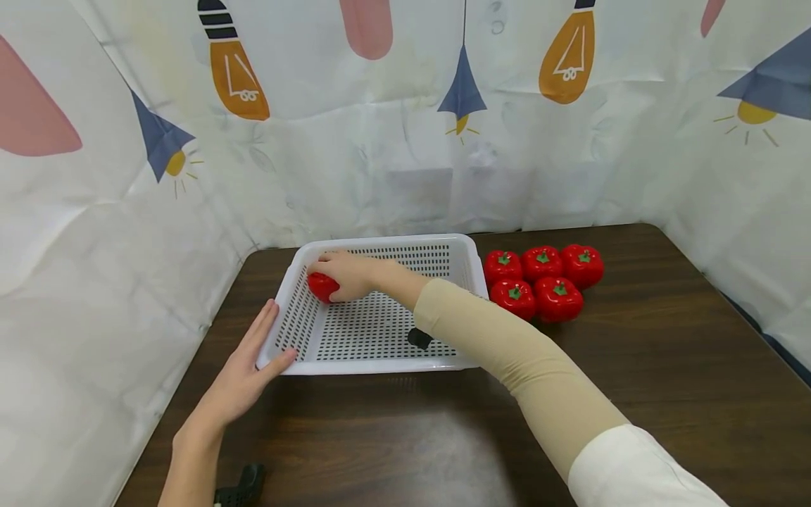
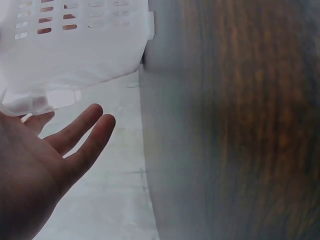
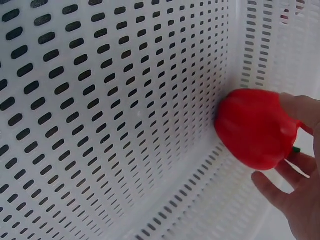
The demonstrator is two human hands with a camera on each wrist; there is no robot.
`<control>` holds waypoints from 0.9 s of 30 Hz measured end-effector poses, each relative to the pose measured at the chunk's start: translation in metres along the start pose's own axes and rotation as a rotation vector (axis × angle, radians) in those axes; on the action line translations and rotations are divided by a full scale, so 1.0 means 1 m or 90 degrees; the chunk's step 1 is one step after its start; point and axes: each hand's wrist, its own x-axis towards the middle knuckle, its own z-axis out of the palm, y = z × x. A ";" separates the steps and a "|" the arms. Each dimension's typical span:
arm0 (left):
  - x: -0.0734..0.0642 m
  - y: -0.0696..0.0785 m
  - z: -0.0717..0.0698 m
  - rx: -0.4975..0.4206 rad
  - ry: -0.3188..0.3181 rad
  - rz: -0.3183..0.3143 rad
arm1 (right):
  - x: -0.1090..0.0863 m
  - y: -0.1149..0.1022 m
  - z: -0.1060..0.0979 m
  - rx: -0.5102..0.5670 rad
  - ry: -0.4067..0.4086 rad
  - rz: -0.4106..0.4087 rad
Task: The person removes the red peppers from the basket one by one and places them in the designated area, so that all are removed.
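Observation:
My right hand [image 1: 351,273] reaches into a white perforated plastic basket [image 1: 380,367] and holds a red bell pepper [image 1: 322,286] at the basket's far left. The right wrist view shows the thumb and fingers around this pepper [image 3: 255,130], close against the basket's floor and walls, with a bit of green stem by the fingers. At the near left corner of the basket is my left hand [image 1: 243,373], its fingers straight along the outer side and the thumb over the front rim. In the left wrist view the fingers of the left hand [image 2: 45,155] are spread beside the basket wall.
Several red peppers with green stems [image 1: 558,299] stand grouped on the dark wooden table [image 1: 659,352], just right of the basket. A small black block [image 1: 419,338] shows below the right forearm. White printed sheeting [image 1: 405,176] surrounds the table at the back and sides.

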 end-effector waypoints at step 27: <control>0.001 0.003 0.000 0.002 0.001 -0.005 | -0.024 -0.011 -0.013 -0.028 -0.108 -0.025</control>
